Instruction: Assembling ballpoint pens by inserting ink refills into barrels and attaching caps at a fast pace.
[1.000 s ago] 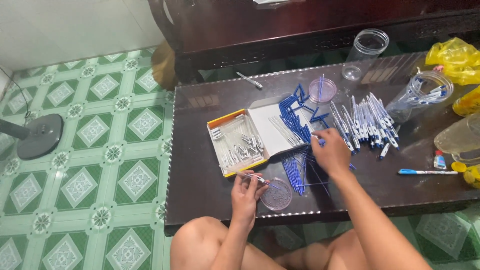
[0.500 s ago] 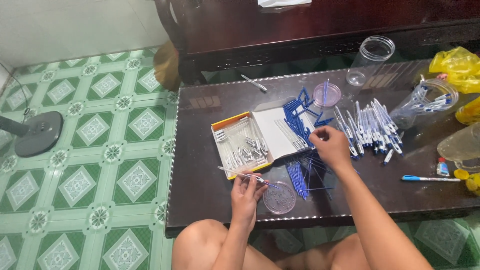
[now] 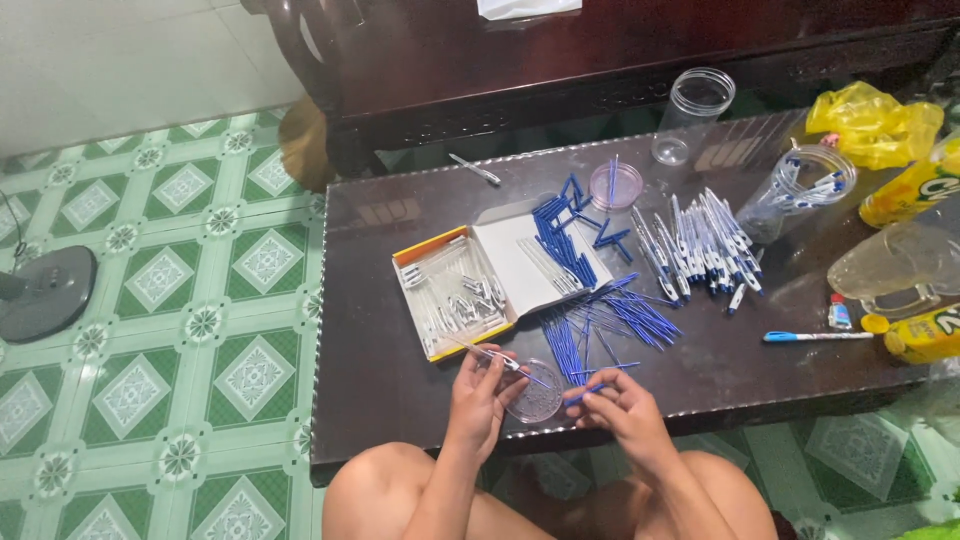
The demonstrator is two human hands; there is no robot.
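the work looks well under way but far from finished: a heap of assembled white-and-blue ballpoint pens lies at two o'clock from the hands, while a loose fan of thin blue ink refills, a pile of blue pen caps and an open cardboard box of clear pen barrels at twelve and eleven o'clock remain unused. the left hand pinches a clear pen barrel in narrowed fingers; the right hand grips one blue refill, fingers closed on it, at the near table edge beside a clear round plastic lid. the barrel's tip is too thin to make out, and the lid's contents are unclear.
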